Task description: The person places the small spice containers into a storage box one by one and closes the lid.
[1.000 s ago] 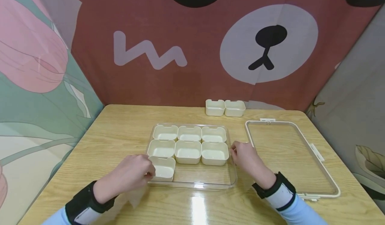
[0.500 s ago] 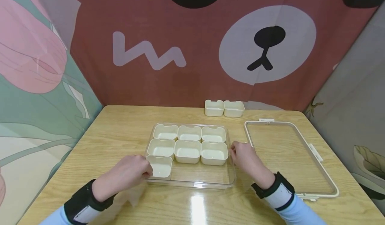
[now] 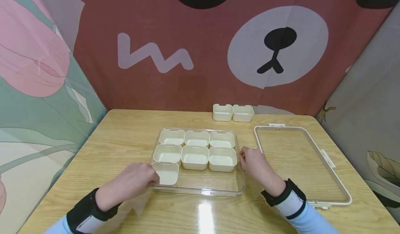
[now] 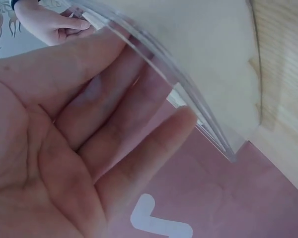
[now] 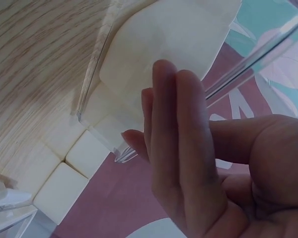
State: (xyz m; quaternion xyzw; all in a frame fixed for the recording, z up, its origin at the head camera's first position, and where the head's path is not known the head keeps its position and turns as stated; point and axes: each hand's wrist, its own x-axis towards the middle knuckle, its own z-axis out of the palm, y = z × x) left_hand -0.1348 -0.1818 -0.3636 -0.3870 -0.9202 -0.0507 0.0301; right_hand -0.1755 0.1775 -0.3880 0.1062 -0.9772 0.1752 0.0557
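A clear plastic box (image 3: 206, 193) holds small cream bins: two full rows, plus one cream bin (image 3: 170, 175) in the front left corner. My left hand (image 3: 132, 180) is at that bin's left wall, pinching it; in the left wrist view, its fingertips go out of sight behind the clear rim and the little finger (image 4: 146, 161) stands apart. At the box's right side, my right hand (image 3: 254, 164) pinches the wall, with fingers (image 5: 191, 134) along the outside in the right wrist view. Front middle and front right, the box's bare floor shows.
Two more cream bins (image 3: 233, 113) stand side by side at the table's back edge. To the right lies a clear lid (image 3: 307, 164) with a white frame and clips. A printed curtain (image 3: 156, 88) hangs behind the wooden table (image 3: 125, 133).
The front left bin has slid left into the corner of the box, with my left hand on it. My left hand then dips slightly. The right hand stays at the box's side.
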